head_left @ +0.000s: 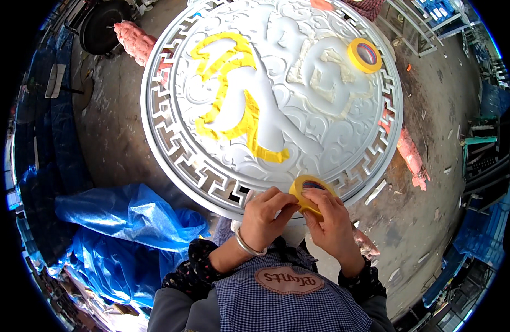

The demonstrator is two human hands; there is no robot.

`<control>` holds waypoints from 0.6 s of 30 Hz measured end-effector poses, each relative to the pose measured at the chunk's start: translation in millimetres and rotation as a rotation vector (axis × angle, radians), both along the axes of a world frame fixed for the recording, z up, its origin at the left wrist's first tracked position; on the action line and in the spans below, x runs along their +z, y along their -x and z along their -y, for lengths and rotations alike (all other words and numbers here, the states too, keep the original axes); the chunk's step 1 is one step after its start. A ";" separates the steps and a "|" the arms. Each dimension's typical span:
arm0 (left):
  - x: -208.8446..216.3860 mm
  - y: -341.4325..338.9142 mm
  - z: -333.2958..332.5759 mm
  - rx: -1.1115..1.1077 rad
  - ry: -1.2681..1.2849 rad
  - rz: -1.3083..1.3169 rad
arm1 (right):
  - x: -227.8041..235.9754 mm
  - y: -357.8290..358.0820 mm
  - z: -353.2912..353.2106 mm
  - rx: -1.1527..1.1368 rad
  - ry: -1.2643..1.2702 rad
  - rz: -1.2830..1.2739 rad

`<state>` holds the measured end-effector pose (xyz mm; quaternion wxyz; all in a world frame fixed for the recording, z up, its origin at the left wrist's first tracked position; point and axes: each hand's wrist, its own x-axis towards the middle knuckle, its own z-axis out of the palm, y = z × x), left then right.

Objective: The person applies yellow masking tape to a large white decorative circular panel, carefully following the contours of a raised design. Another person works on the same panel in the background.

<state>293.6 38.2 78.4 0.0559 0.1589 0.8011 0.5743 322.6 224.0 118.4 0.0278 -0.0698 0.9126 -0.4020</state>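
In front of me lies a large round grey-white panel (233, 157) with raised scrolls, raised character shapes and a cut-out key-pattern border. Yellow tape strips (249, 124) follow the edges of the raised shape on its left half. Over the panel's near rim, my right hand (330, 221) grips a roll of yellow masking tape (302, 183), fingers over its top. My left hand (264, 218), with a silver bangle at the wrist, is pinched closed at the roll's left edge, on the tape; its fingertips partly hide what they hold. A second yellow tape roll (353, 57) rests on the panel's far right.
Pink wrapped supports (413, 157) stick out from under the panel on both sides. Crumpled blue plastic sheeting (127, 221) lies at the near left. A dark round wheel-like object (102, 27) stands at the far left. Metal racks (413, 27) stand at the far right, and scraps litter the concrete floor.
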 end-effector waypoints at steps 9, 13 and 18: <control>13.1 -4.7 2.4 -0.050 0.184 -0.257 | -7.8 4.2 -12.6 0.019 0.230 0.207; 16.0 -3.3 -3.8 -0.016 0.159 -0.054 | -8.3 3.8 -8.1 -0.023 0.103 0.124; 3.7 -2.2 -3.1 -0.041 0.092 -0.076 | -12.3 3.6 -7.8 -0.005 0.011 -0.079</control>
